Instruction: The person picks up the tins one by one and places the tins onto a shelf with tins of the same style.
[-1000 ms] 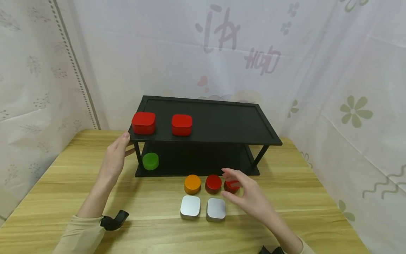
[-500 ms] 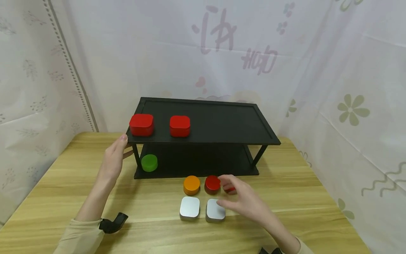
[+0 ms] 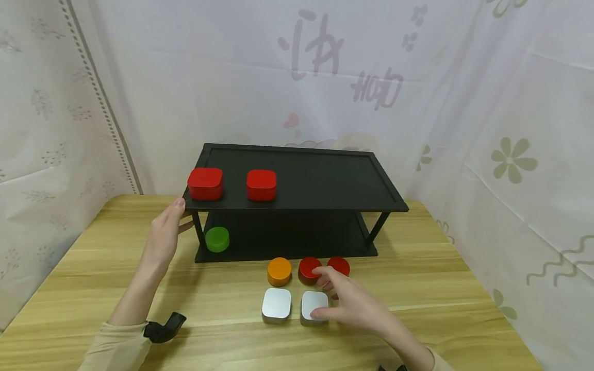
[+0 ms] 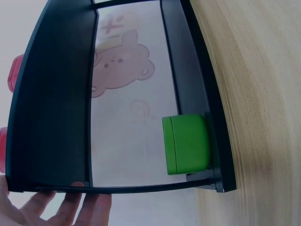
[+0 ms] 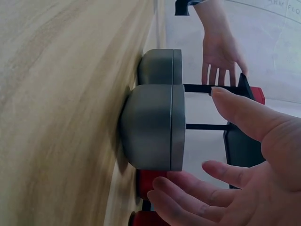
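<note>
Fingers [image 3: 325,272] of right hand [image 3: 349,305] parted wide, close by right silver tin [image 3: 311,303]; left hand [image 3: 162,238] grips black shelf [image 3: 325,178].

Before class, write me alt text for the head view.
A person's right hand is open at one of two silver containers on a wooden table; the left hand grips a black two-tier shelf. Two red boxes sit on top, a green container below; an orange container and two round red containers stand in front.

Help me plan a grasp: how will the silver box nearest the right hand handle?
The silver box looks stiff, its visible walls undented. Its smooth sheen suggests it may be slippery. Sitting low with rounded-square sides, it would probably slide rather than roll.
</note>
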Demonstrator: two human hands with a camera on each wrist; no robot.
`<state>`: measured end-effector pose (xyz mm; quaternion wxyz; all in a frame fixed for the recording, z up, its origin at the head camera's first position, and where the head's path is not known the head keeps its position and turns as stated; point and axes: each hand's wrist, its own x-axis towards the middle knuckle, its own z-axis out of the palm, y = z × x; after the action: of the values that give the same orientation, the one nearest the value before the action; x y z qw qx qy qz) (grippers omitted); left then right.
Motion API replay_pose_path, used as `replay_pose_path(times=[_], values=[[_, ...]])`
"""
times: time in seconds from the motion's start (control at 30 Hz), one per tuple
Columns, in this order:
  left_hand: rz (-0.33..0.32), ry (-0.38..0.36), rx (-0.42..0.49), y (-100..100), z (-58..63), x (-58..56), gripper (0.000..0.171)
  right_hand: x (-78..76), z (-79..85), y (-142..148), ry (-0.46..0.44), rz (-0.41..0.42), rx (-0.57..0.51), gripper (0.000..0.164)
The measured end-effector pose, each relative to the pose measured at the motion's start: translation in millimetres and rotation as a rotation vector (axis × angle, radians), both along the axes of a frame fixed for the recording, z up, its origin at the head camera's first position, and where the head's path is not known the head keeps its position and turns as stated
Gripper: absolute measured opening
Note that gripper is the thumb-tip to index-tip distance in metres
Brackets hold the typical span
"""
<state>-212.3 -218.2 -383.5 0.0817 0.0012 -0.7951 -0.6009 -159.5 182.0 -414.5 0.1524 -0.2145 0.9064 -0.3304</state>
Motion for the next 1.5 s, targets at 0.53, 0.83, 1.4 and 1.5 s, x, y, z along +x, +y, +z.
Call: replay_pose_path(times=[0.53,0.83,1.4,1.5], values=[[-0.003,0.001,-0.001,0.5,-0.3,0.8,0.073,4.2,-6.5,-4.2,0.040,0.048,0.083,0.073],[-0.001,0.008,-0.011,0.9,-0.2,0.9,0.073,4.5,-7.7,-5.0,0.020,0.032,0.105,0.069],[0.010,0.030,-0.053,0.6,-1.1,-1.6,0.070,3.8,-9.7,-4.2,0.010,0.046,0.099,0.063],[0.015,0.028,-0.054,0.1,-1.2,-2.2,0.070,3.5,-10.0,-4.0,0.009,0.048,0.104,0.062]])
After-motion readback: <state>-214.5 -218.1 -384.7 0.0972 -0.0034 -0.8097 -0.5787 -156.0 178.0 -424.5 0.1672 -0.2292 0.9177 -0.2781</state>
